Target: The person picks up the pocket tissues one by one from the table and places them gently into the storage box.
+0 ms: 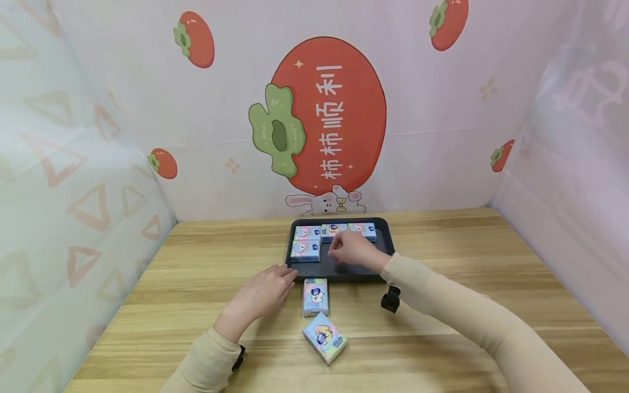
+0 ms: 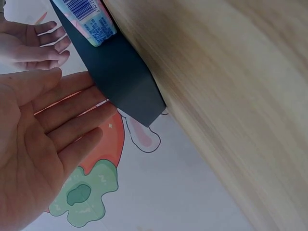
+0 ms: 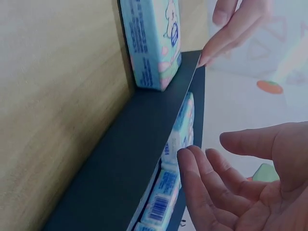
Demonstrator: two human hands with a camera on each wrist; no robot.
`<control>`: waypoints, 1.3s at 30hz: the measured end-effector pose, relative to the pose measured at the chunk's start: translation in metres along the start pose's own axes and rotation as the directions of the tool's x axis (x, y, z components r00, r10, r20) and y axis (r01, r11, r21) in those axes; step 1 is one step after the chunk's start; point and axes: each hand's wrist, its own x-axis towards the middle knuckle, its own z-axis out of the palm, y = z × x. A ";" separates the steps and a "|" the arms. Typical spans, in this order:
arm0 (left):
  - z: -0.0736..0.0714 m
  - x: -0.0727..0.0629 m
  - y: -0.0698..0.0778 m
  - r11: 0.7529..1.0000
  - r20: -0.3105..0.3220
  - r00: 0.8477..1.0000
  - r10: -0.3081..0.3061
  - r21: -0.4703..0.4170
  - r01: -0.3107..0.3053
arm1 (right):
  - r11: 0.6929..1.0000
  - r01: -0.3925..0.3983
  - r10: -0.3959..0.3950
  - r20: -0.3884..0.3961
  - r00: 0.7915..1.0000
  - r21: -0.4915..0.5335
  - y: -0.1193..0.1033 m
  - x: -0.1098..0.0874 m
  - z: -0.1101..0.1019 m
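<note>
My left hand (image 1: 262, 289) touches the front-left corner of a black tray (image 1: 344, 271) with straight fingertips. Above the tray's inside hangs my right hand (image 1: 356, 248), fingers slightly bent and apart from the thumb, with nothing between them. Inside the tray lie several small tissue packs in pastel wrappers: one pack (image 1: 305, 250) in front of another (image 1: 307, 232) on the left, then a pack (image 1: 332, 231) and another (image 1: 362, 229) along the back. In front of the tray, one tissue pack (image 1: 315, 299) lies lengthwise near its edge, and a second (image 1: 325, 337) lies askew, nearer me.
The wooden table (image 1: 216, 245) runs back to a white cloth wall (image 1: 221, 109) printed with persimmons and a rabbit. Cloth walls also rise at both sides. A black wrist device (image 1: 391, 299) hangs under the right sleeve.
</note>
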 end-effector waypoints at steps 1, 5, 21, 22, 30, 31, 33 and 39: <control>0.000 0.000 0.000 1.000 0.002 1.000 -0.001 0.001 0.001 | 1.000 0.010 -0.010 -0.001 1.000 0.001 0.000 -0.002 0.000; -0.001 0.000 0.001 1.000 0.008 1.000 -0.006 -0.001 0.006 | 0.999 0.035 -0.035 -0.003 0.999 0.010 -0.002 -0.010 0.000; -0.001 -0.001 0.000 1.000 0.001 1.000 -0.003 -0.013 0.003 | 0.997 0.071 -0.071 0.002 0.997 0.013 -0.009 -0.041 0.008; -0.001 -0.001 0.000 1.000 -0.002 1.000 -0.001 -0.013 0.001 | 0.997 0.075 -0.075 0.002 0.997 0.010 -0.009 -0.043 0.009; 0.001 -0.001 -0.001 1.000 -0.012 1.000 0.001 -0.008 -0.001 | 0.996 0.085 -0.085 -0.003 0.996 -0.039 -0.009 -0.053 0.014; 0.001 -0.001 -0.001 1.000 -0.012 1.000 0.001 -0.007 -0.001 | 0.996 0.086 -0.087 -0.005 0.996 -0.038 -0.008 -0.054 0.015; 0.001 -0.001 -0.001 1.000 -0.012 1.000 0.004 -0.003 -0.004 | 0.996 0.087 -0.087 -0.003 0.996 -0.034 -0.006 -0.056 0.016; 0.001 -0.001 -0.001 1.000 -0.020 1.000 0.010 -0.004 -0.010 | 0.993 0.118 -0.118 0.002 0.993 -0.031 0.000 -0.061 0.020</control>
